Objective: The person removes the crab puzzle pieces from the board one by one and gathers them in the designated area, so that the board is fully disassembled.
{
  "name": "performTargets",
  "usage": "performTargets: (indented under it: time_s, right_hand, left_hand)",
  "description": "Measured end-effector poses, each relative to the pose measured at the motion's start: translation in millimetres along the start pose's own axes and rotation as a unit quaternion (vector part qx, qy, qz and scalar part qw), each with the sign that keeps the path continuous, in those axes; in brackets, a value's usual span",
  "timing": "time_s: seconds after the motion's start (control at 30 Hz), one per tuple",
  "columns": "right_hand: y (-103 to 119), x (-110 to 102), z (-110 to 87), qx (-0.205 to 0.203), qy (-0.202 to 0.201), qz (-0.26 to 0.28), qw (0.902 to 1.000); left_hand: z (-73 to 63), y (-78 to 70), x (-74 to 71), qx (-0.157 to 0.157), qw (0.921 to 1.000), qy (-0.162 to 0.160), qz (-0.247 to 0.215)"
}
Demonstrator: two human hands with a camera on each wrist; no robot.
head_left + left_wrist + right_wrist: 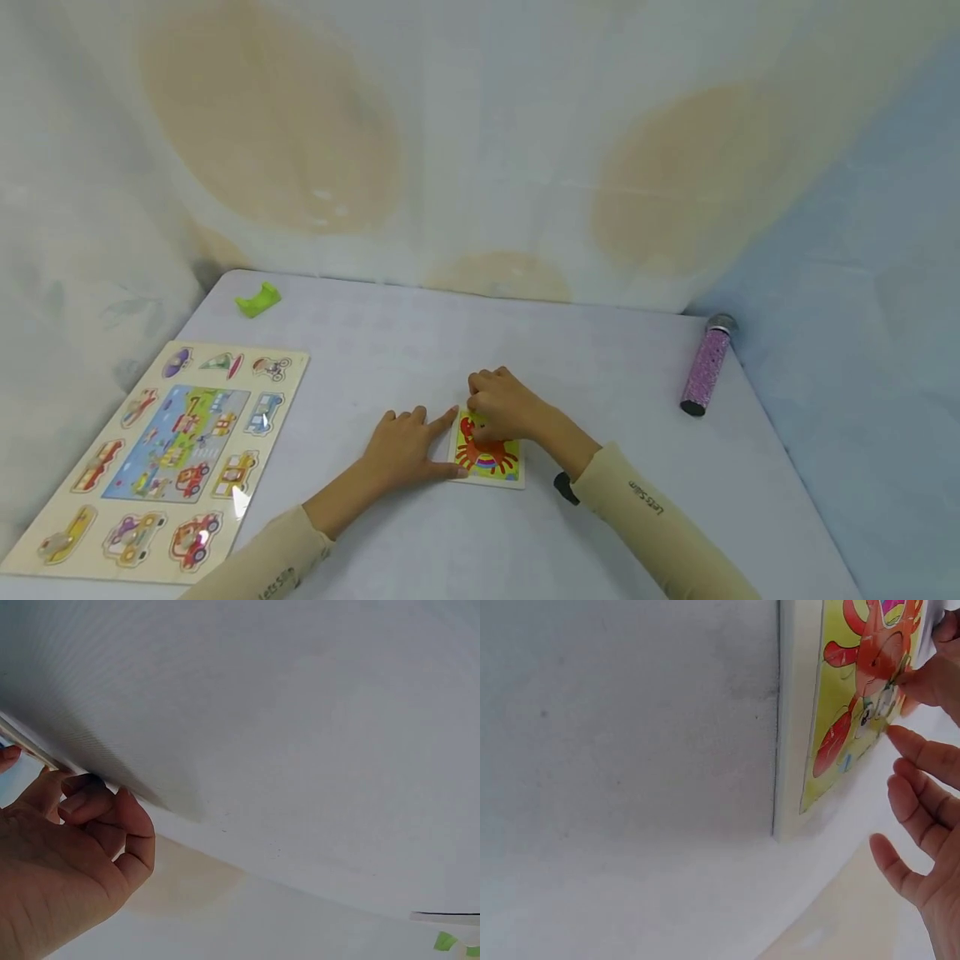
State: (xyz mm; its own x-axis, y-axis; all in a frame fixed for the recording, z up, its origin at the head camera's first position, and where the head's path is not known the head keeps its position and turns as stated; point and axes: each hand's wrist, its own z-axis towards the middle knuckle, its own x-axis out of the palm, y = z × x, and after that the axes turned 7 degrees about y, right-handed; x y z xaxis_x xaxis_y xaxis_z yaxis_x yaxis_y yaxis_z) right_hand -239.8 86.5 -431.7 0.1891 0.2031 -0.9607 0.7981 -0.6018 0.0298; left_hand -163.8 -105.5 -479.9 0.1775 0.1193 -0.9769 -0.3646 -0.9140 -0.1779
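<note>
Crab board (491, 460), one: lying beneath our right hand (510, 407), whose fingers we are holding bent; whether pinching anything, we cannot tell. Left hand (401, 450): we are resting thumb and forefinger, wide apart, along the board's edge. Risk: uneven right-hand pushing could be skidding it.

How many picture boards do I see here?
2: a large vehicle board on the left of the table, and a small crab board, partly covered by the right hand and left hand.
</note>
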Motion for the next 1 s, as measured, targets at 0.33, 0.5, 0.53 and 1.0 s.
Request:
performTargets:
  time_s: [0.33,0.5,0.53,1.0]
  right_hand:
    - [-12.9,14.6,-12.3,-0.016,-0.074,0.054,0.9956]
    - [-22.4,17.0,-21.2,-0.006,-0.113,0.057,0.9920]
    - [-24.9,16.8,-24.5,-0.001,-0.117,0.058,0.9914]
    - [-75.0,30.7,-88.0,0.088,-0.139,0.053,0.9850]
  left_hand:
    - [1.8,-7.5,-0.7,0.010,0.9999,0.006,-0.010]
    - [4.7,-11.4,2.4,0.016,0.9998,0.006,-0.007]
    - [5.1,-12.1,2.8,0.015,0.9998,0.006,-0.008]
    - [0.2,-1.4,2.4,-0.011,0.9999,-0.004,-0.001]
